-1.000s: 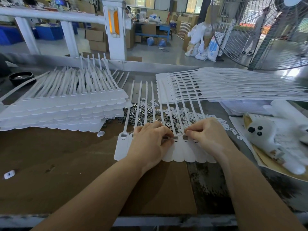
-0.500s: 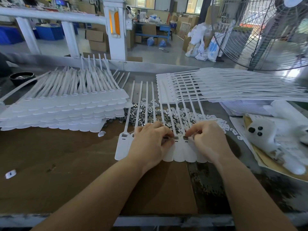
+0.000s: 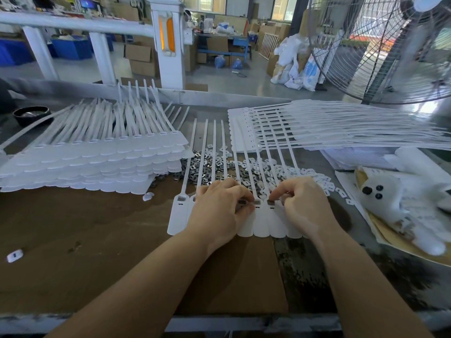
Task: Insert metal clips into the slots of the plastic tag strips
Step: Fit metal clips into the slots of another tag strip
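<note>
The right hand (image 3: 301, 206) has slid inward along the row of joined white plastic tag strips (image 3: 262, 223) since a second ago, and its pinched fingertips now sit over a slot nearer the middle, just beside the left hand (image 3: 220, 211). The strip at the right end, covered a second ago, is still largely hidden under the right palm, so whether its slot is filled cannot be told. I take the shift to mean the right hand is moving on to a fresh slot.

The right thumb and forefinger are pressed together on a small dark metal clip (image 3: 271, 202) at the mouth of a slot. The left hand's fingers are curled and bunched, their tips closed on another dark clip (image 3: 243, 202) at the neighbouring slots; how deep either clip sits is too small to tell. To the outside of the left hand, one strip's slot (image 3: 181, 198) shows a dark fill.

Just beyond both sets of knuckles lies a loose heap of metal clips and small white plastic pieces (image 3: 219, 164), with the strips' long thin tails running over it. Reaching for the next clip means picking between those tails, which looks fiddly. Farther past the left hand is a stepped stack of white tag strips (image 3: 97, 164); past the right hand another fanned stack (image 3: 341, 125), and a white plush toy (image 3: 400, 198) lies off to its outer side. Everything rests on brown cardboard (image 3: 97, 252).
</note>
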Motion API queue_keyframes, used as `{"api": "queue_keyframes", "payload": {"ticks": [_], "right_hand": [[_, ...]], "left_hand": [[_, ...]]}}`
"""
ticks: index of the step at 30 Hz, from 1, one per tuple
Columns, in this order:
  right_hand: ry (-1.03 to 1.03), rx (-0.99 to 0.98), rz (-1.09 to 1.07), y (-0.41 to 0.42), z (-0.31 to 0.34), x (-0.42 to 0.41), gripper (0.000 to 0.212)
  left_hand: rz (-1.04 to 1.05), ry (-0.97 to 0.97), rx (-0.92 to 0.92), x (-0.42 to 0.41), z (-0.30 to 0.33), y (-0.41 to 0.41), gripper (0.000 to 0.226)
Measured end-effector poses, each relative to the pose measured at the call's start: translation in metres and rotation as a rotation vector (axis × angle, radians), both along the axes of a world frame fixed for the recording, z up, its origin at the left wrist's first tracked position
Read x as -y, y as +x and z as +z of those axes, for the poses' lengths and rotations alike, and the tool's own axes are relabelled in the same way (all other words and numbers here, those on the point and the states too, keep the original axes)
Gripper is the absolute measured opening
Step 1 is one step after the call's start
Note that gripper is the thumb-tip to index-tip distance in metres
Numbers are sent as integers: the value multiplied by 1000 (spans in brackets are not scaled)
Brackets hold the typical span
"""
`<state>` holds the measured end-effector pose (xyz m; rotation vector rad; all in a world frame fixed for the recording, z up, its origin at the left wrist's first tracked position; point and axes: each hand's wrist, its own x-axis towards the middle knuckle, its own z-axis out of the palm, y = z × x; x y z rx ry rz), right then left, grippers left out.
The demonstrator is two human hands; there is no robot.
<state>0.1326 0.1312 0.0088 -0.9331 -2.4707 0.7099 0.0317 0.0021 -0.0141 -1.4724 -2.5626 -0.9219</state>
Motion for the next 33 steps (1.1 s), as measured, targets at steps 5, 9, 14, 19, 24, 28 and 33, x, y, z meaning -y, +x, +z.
{"api": "queue_keyframes", "payload": {"ticks": [5, 9, 14, 19, 24, 28, 33], "right_hand": [[12, -11, 9, 1, -2, 0, 36], [13, 4, 10, 0, -2, 0, 37], [63, -28, -26, -4, 0, 5, 32], [157, -71, 70, -12, -9, 15, 21], [176, -114, 73, -10, -17, 13, 21], [183, -111, 68, -10, -19, 14, 20], [181, -126, 68, -11, -19, 13, 21]], "left_hand": [[-3, 0, 10, 0, 0, 0, 19], [1, 7, 17, 0, 1, 0, 18], [1, 14, 10, 1, 1, 1, 18], [19, 95, 108, -1, 3, -1, 16], [249, 102, 124, 2, 14, -27, 16], [336, -87, 47, 6, 19, -51, 24], [345, -256, 34, 4, 22, -60, 26]]}}
